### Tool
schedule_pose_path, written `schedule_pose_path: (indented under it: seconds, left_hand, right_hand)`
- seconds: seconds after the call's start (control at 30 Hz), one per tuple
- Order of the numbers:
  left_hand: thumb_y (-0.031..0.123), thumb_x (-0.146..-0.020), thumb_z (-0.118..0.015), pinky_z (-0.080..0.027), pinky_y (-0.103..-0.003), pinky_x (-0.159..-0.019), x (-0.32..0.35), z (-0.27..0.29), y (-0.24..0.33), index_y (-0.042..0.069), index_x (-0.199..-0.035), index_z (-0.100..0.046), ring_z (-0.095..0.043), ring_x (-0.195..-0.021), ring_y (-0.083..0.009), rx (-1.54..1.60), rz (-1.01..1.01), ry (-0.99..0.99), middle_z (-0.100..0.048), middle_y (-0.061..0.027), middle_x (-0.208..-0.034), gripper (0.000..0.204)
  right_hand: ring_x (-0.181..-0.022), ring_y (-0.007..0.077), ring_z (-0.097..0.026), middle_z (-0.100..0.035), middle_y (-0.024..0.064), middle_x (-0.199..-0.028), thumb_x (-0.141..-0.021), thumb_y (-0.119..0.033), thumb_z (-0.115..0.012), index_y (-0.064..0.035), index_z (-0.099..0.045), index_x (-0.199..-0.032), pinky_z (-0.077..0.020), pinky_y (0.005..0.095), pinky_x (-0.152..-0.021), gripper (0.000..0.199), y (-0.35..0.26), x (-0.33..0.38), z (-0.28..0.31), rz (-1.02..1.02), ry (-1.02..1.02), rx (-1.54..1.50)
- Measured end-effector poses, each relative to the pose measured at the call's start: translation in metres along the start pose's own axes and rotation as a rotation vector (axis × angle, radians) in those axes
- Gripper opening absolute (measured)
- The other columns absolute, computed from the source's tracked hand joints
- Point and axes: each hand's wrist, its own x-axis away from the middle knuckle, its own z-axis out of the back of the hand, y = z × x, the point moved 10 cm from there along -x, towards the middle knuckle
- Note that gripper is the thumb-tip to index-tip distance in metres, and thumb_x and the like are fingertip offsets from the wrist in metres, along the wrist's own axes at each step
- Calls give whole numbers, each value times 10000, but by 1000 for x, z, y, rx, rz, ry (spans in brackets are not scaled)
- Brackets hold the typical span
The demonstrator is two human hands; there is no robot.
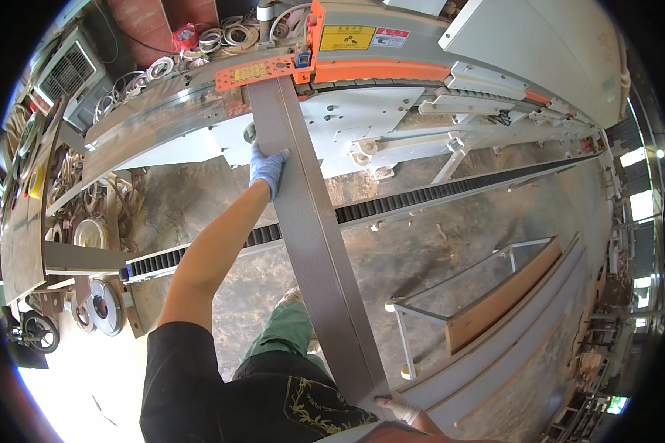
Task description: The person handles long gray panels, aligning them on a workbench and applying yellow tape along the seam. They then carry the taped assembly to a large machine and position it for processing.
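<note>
Grey board (314, 244) lies lengthwise from body to machine (362, 74); left hand (267, 168), fingers curled on its left edge, is nearer the infeed; right hand (400, 408) grips the near end.

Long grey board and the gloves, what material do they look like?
Board: likely laminated wood panel, matte grey face with fine lengthwise grain, thin straight edge; core not visible. Left hand: blue-white knit fabric glove, seemingly. Right hand: pale glove, probably the same knit, mostly hidden.
</note>
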Motion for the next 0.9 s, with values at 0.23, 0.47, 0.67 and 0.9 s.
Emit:
schedule_pose_path:
  seconds: [0.23, 0.47, 0.67, 0.9]
  left_hand:
    - [74, -739, -698, -549, -406, -753, 2, -5, 0, 108, -1354, -278, -619, -891, -274, 1, 29, -7, -566, -163, -1128, 745]
    - [85, -737, -711, -555, -399, -740, 10, 15, 9, 109, -1353, -273, -617, -890, -269, 6, 1, 8, -561, -152, -1121, 756]
    - [24, -717, -710, -555, -359, -787, -1, -2, 6, 120, -1381, -226, -600, -950, -263, 64, 1, -77, -531, -158, -1160, 827]
    - [24, -717, -708, -566, -358, -797, 7, -8, 14, 121, -1364, -259, -604, -943, -264, 63, 47, -58, -531, -151, -1160, 794]
  right_hand:
    - [-944, 156, -510, -585, 22, -1003, -804, -444, -647, -3, -574, -1116, -420, 304, -845, 546, 13, -11, 8, -15, -80, 201]
    - [-949, 154, -517, -595, 31, -1017, -796, -372, -685, -10, -582, -1109, -422, 298, -848, 490, 46, -17, 27, -112, -108, 188]
    - [-983, 181, -560, -610, 91, -1105, -770, -276, -708, -44, -557, -1182, -425, 333, -887, 496, 70, -16, 18, -209, 148, 179]
    - [-973, 163, -572, -630, 75, -1067, -773, -233, -713, -35, -595, -1134, -439, 315, -877, 428, 69, -9, 4, -279, 91, 5]
